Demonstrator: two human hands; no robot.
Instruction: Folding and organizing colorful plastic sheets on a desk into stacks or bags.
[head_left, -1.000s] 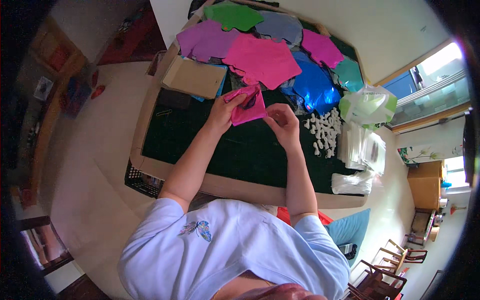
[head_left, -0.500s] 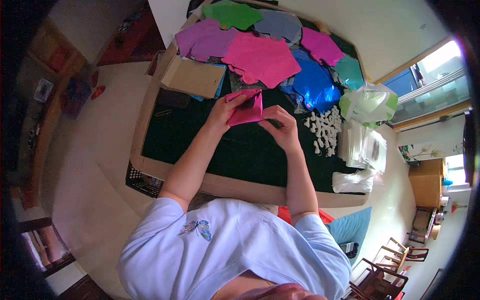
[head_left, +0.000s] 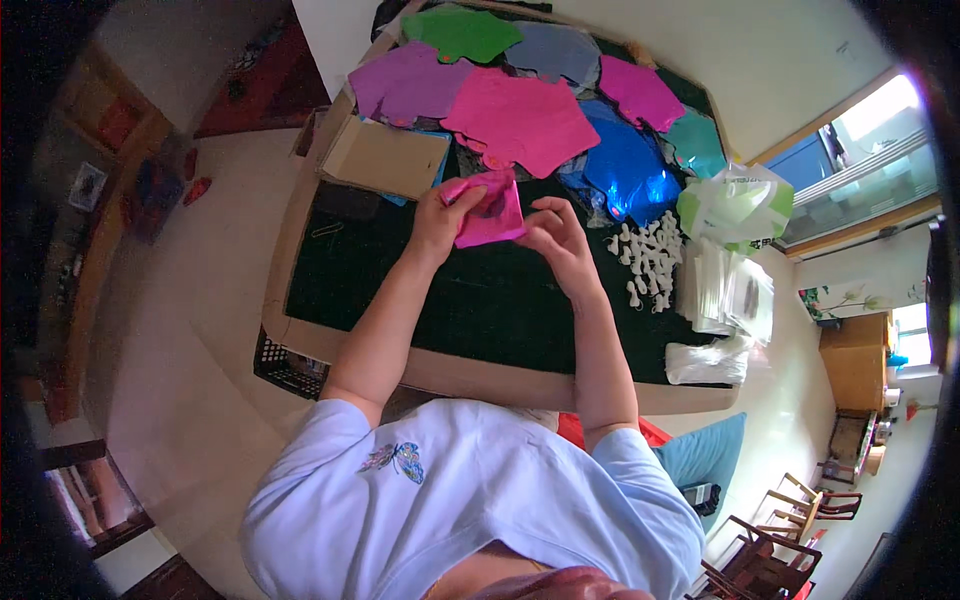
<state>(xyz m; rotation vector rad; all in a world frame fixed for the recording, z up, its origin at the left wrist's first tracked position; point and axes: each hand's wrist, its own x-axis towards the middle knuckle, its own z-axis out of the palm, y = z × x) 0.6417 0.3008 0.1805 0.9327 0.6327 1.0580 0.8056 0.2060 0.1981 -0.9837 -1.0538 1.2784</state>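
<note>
Above the middle of the table I hold a folded piece of shiny pink foil [head_left: 492, 222], roughly square. My left hand [head_left: 436, 225] grips its left side, thumb on top. The fingers of my right hand [head_left: 562, 247] are pinched together at its lower right corner. Just beyond lies a large flat pink foil piece [head_left: 520, 115] with a notched outline. Other flat foil pieces lie around it: a purple one [head_left: 408, 85], a blue one [head_left: 632, 165], a green one [head_left: 460, 32], a magenta one [head_left: 640, 92] and a teal one [head_left: 697, 143].
White small clip-like pieces [head_left: 650, 262] are heaped at the right. Beside them are clear plastic sleeves [head_left: 705, 292], a white-and-green plastic bag [head_left: 738, 210] and a white bundle [head_left: 705, 362]. A cardboard box [head_left: 385, 158] stands at the left on the dark green table [head_left: 480, 330].
The folded pink foil has tilted, and its upper edge now looks crumpled and partly opened. My left hand has shifted slightly left; my right fingers have changed their bend at the corner.
</note>
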